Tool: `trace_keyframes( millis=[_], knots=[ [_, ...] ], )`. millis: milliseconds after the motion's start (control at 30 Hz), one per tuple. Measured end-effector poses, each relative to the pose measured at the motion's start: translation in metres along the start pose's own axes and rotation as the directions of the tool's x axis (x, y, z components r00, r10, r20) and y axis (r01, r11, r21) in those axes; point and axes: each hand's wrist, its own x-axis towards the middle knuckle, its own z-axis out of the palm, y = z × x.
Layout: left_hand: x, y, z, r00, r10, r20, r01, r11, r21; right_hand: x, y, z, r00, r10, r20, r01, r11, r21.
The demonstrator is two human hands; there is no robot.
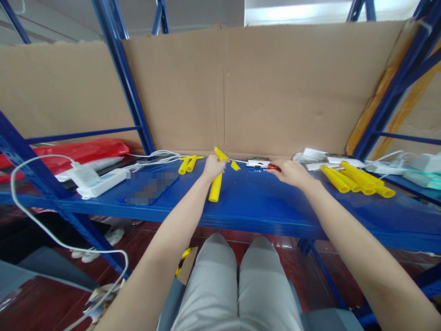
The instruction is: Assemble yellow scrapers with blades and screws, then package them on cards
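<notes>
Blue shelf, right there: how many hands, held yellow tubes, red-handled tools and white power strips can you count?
Left hand and right hand: 2
Yellow tube, held: 1
Red-handled tool, held: 1
White power strip: 1
Total: 5

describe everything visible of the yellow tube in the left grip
The smooth, plastic-looking yellow tube points its round near end toward the person, over the blue metal shelf. The left grip closes around its middle, hiding that part. Its far end shows beyond, near the brown cardboard panel. Whether the red-handled, thin-shafted tool touches it is unclear.
</notes>
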Motion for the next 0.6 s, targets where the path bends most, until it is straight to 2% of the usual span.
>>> trace_keyframes(
  millis=[133, 300, 600],
  knots=[
    [-0.0011, 0.0012, -0.0004, 1.0, 0.0, 0.008, 0.0, 1.0, 0.004, 0.0003, 0.0, 0.0007, 0.999, 0.05, -0.01, -0.05, 0.998, -0.048],
    [0.0007, 0.0001, -0.0004, 1.0, -0.003, 0.006, 0.003, 0.999, 0.032, -0.0013, 0.0001, -0.0003, 0.998, -0.013, -0.061, 0.008, 0.996, -0.085],
    [0.0, -0.0009, -0.0004, 1.0, -0.008, -0.007, 0.008, 0.999, 0.039, 0.0007, -0.0059, -0.0007, 0.998, 0.051, 0.025, -0.049, 0.995, -0.084]
  ],
)
